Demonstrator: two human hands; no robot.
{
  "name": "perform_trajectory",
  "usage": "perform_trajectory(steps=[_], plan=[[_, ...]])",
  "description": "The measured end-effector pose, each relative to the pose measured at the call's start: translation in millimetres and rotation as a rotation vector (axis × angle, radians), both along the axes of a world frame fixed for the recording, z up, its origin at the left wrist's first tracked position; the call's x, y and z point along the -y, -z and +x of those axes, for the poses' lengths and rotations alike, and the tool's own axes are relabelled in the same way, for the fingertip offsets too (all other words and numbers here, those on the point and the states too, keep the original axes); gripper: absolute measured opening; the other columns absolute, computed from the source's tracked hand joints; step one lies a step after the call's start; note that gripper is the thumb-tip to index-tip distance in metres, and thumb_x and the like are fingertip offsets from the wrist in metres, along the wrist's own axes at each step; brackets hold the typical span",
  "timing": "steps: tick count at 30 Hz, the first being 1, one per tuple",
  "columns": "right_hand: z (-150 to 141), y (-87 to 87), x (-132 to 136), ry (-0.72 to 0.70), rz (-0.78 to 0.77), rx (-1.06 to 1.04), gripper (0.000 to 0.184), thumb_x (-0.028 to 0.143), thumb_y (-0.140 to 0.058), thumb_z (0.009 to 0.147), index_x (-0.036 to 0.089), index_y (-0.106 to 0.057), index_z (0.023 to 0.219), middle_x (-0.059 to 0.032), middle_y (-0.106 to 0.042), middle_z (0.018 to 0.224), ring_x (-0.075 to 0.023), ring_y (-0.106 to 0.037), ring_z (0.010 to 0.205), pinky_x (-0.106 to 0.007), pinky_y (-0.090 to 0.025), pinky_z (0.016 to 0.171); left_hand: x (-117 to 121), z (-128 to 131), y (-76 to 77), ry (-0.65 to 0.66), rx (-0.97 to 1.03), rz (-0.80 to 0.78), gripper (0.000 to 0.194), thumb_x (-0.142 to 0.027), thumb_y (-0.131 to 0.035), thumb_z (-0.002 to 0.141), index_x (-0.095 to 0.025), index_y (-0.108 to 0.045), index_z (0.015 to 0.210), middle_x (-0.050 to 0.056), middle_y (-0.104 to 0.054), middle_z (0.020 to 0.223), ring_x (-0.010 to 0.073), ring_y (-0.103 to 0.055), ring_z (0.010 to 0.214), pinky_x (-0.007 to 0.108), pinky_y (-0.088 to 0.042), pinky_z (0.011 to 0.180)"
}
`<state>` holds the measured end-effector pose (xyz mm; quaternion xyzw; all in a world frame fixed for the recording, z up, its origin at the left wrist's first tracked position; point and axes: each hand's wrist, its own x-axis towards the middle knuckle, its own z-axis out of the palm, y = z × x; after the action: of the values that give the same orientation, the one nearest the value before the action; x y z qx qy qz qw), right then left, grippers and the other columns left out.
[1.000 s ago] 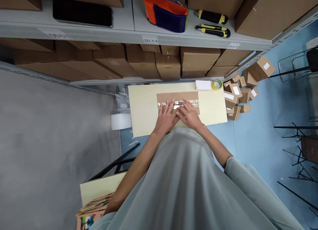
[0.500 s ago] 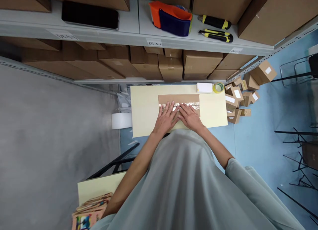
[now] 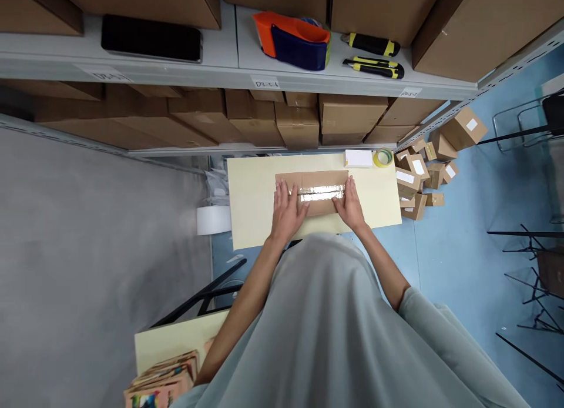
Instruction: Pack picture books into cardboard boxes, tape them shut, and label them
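Observation:
A flat brown cardboard box lies on the pale yellow tabletop, with shiny clear tape running along the seam of its top. My left hand rests on the box's left part, open, fingers stretched forward and thumb over the cardboard. At the right edge is my right hand, also open; its straight fingers lie along that edge and its thumb touches the top by the tape's end. The undersides of both hands are hidden.
Behind the box sit a white box and a tape roll. Above hangs a shelf with a black phone-like slab, an orange-and-blue tape dispenser and box cutters. Small cartons are piled at right.
My hands have moved apart from the middle of the box, the left slightly leftward and the right out to the right edge. More of the taped seam shows between them.

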<state>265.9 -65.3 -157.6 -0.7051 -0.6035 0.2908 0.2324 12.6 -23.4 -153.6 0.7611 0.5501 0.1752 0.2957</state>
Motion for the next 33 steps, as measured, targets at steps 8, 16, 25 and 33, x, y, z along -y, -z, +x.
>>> perform_trajectory(steps=[8, 16, 25, 33], plan=[[-5.5, 12.8, -35.1, 0.311, -0.14, -0.304, 0.113, 0.078, -0.068, 0.093, 0.013, -0.024, 0.175, -0.0244, -0.055, 0.166, -0.04, -0.056, 0.152, -0.059, -0.047, 0.125, -16.0, 44.9, 6.0, -0.356, -0.038, -0.037, 0.13, -0.076, -0.072, 0.09, 0.0, -0.008, 0.175, 0.036, -0.008, 0.182, 0.0477, -0.006, 0.172, 0.065, -0.015, 0.138], [14.8, -1.7, -30.6, 0.174, -0.187, -0.673, 0.089, 0.077, -0.054, 0.101, 0.018, -0.044, 0.167, -0.0136, -0.066, 0.157, -0.029, -0.061, 0.147, -0.05, -0.047, 0.127, -28.6, 13.6, 18.9, -0.56, 0.065, -0.214, 0.124, -0.066, -0.092, 0.074, -0.01, -0.035, 0.169, 0.031, -0.042, 0.172, 0.0468, -0.045, 0.159, 0.06, -0.042, 0.129], [21.8, -27.6, -31.4, 0.071, -0.208, -0.673, 0.086, 0.076, -0.061, 0.099, 0.024, -0.049, 0.166, -0.0108, -0.067, 0.157, -0.0305, -0.059, 0.149, -0.055, -0.043, 0.131, -34.0, -16.9, -3.3, -0.455, 0.415, -0.382, 0.054, -0.043, -0.08, 0.09, -0.018, -0.064, 0.135, 0.015, -0.078, 0.132, 0.0297, -0.075, 0.123, 0.047, -0.058, 0.113], [19.8, -32.8, -8.8, 0.152, -0.056, -0.726, 0.08, 0.078, -0.064, 0.097, 0.025, -0.062, 0.156, -0.0086, -0.06, 0.165, -0.0325, -0.051, 0.158, -0.051, -0.037, 0.135, -13.0, -43.8, -9.9, -0.46, 0.521, -0.311, 0.066, -0.048, -0.083, 0.088, -0.021, -0.052, 0.14, 0.017, -0.067, 0.15, 0.0292, -0.063, 0.143, 0.046, -0.051, 0.123]])
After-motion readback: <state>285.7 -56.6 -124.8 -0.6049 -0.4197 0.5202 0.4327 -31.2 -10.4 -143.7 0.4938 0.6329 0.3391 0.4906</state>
